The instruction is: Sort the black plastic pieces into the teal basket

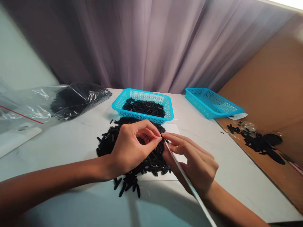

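Observation:
My left hand (131,146) hovers over a heap of small black plastic pieces (111,142) lying on a white sheet (172,128). Its fingers are pinched together; what they pinch is too small to make out. My right hand (193,160) is closed around a thin white stick (189,184) that runs from the fingertips down toward the bottom edge. The stick's tip meets my left fingertips above the heap. A few black pieces (127,186) lie loose in front of the heap.
A blue basket (169,110) with black pieces stands behind the heap; a second blue basket (213,102) sits at the back right. A clear bag of black pieces (71,97) lies at the left. More black bits (260,142) lie on a brown board at the right.

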